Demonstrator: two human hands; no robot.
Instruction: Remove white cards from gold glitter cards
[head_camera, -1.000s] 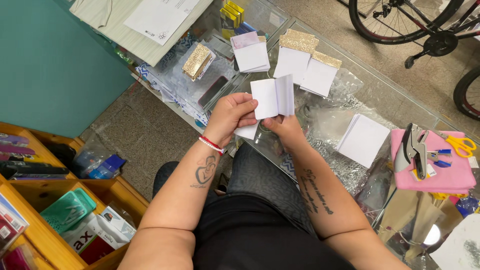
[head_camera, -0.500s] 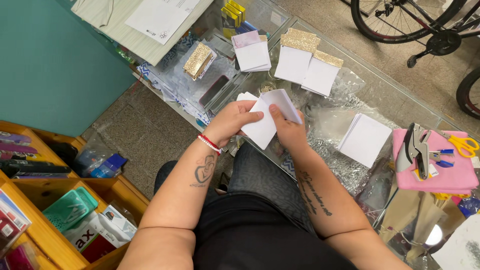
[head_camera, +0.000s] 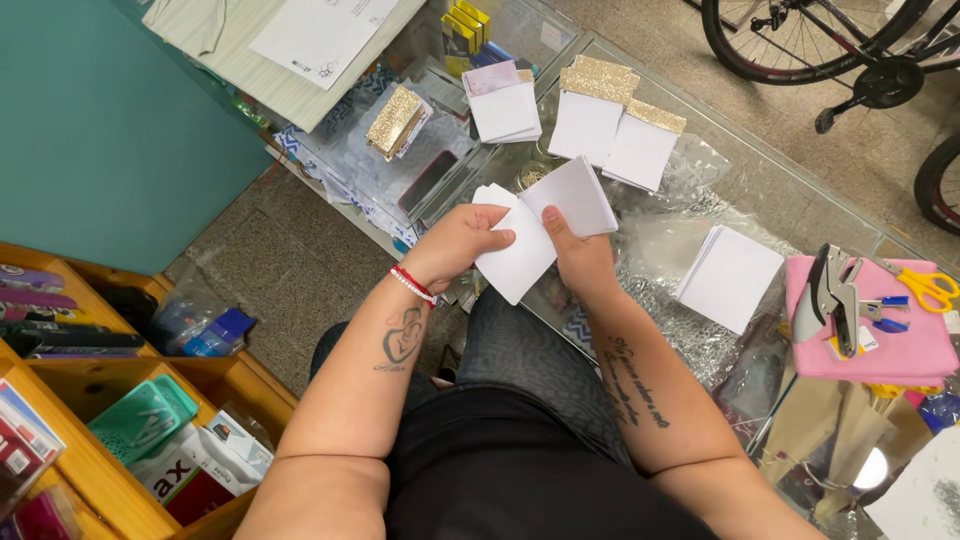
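Hands meet over the near edge of the glass desk (head_camera: 760, 175), both closed on a small bundle of white cards (head_camera: 540, 228). The left hand (head_camera: 455, 245) pinches the lower card with thumb on top and fingers curled beneath; the right hand (head_camera: 580, 262) grips the upper cards from below, thumb pressed to their face. The step in hand looks like sorting or fanning the cards apart, one sliding off the rest. The next move probably calls for a light thumb push, so that only a single card slips free. The cards are plain white, square, thin and unbent, held tilted above the person's lap. Further stacks of white cards (head_camera: 728, 276) lie on the desk nearby, some topped with gold glitter sheets (head_camera: 600, 80).
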